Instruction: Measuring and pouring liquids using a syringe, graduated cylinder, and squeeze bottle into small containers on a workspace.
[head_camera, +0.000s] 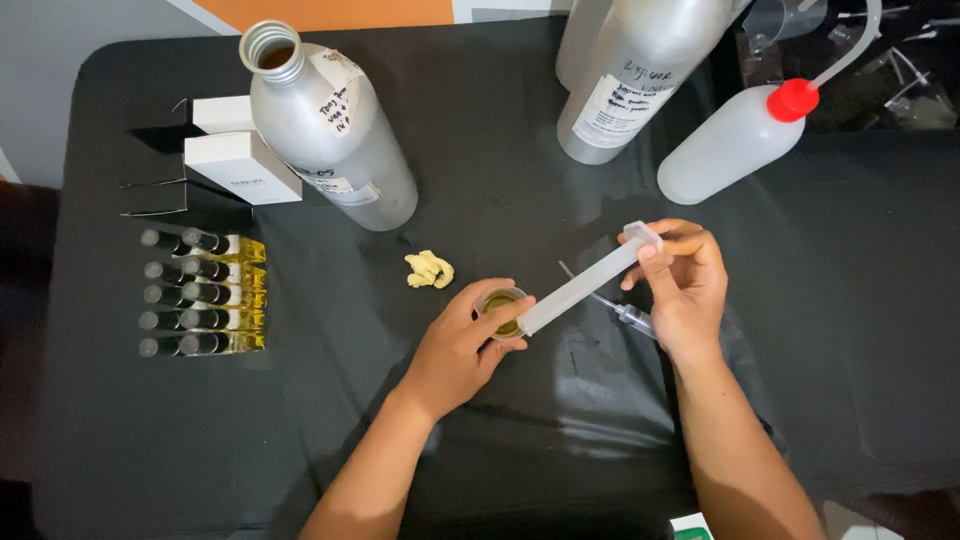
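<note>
While syringe (585, 285) lay slanted over counter (500, 150), tip sat in small cup (503, 311) of yellowish liquid. Syringe judged light, stiff plastic, slick if wet; best gripped at barrel and plunger end. Cup judged light, tippy, spill-prone; best held round rim. Left hand (460, 350): fingers curled partway round cup, steadying it on counter. Right hand (685, 285): fingers pinched shut on syringe's plunger end. Second syringe (625, 312) lay beneath right hand. Yellow wad (429, 269) near cup; vials (200, 292) in rows well left.
</note>
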